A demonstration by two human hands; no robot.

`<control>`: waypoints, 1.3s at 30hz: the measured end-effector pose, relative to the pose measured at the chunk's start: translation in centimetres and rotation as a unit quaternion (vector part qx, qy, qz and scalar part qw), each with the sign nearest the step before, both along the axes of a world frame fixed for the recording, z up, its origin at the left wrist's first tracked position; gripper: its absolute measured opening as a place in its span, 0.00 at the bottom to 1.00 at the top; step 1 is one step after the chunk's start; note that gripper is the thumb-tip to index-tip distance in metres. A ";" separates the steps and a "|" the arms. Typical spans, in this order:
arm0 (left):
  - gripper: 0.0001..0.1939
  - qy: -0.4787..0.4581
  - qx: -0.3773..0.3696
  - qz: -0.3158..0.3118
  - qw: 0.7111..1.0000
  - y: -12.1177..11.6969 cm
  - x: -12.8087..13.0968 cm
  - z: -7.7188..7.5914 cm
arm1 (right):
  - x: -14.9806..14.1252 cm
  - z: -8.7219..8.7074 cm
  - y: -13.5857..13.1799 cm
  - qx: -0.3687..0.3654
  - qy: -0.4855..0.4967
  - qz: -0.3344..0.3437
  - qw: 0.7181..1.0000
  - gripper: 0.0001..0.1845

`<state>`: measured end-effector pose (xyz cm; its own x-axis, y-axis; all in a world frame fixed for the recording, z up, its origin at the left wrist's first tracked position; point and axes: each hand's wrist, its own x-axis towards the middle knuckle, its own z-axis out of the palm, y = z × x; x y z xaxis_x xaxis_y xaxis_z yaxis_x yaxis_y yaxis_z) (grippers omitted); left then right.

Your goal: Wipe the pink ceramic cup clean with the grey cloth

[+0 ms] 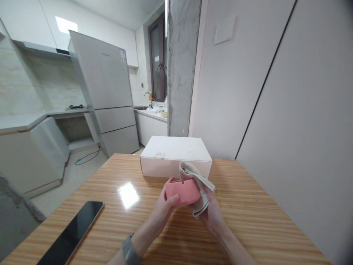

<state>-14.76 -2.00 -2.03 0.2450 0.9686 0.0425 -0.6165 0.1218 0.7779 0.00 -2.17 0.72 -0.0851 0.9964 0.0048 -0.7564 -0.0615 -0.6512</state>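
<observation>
A small pink box (183, 192) is tilted above the wooden table, gripped at its left end by my left hand (164, 206), thumb across the near face. My right hand (212, 211) is closed on a light grey cloth (202, 198), which is folded over and pressed against the box's right end. Part of the cloth stands up behind the box. The cloth hides most of my right fingers. Just behind both hands lies a closed white box (175, 149).
The striped wooden table (248, 206) spans the foreground. A black phone (73, 233) lies at its left. Beyond stand a grey fridge (107, 81), a kitchen counter (22, 121) and a bare concrete pillar edge (183, 70). A white wall panel (303, 110) rises on the right.
</observation>
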 end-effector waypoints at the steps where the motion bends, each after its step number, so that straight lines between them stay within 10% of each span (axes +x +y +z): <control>1: 0.48 0.007 -0.004 0.001 1.000 0.0 0.0 0.0 | 0.0 0.0 0.0 0.003 -0.007 -0.002 1.000 0.21; 15: 0.50 0.231 -0.013 0.162 0.959 0.5 -0.7 0.9 | 0.5 -4.1 0.1 -0.076 -0.074 -0.072 0.992 0.25; 29: 0.43 0.110 -0.014 0.128 0.986 0.0 -0.5 0.8 | -0.2 0.1 0.2 -0.040 -0.017 0.012 0.999 0.19; 35: 0.47 0.055 -0.033 -0.002 0.998 -0.5 -0.1 0.6 | -0.1 -0.1 0.0 -0.037 -0.031 0.017 0.999 0.23; 39: 0.47 0.172 -0.012 0.101 0.980 0.2 -0.3 0.3 | -0.1 -0.9 -0.1 -0.042 -0.056 -0.037 0.997 0.25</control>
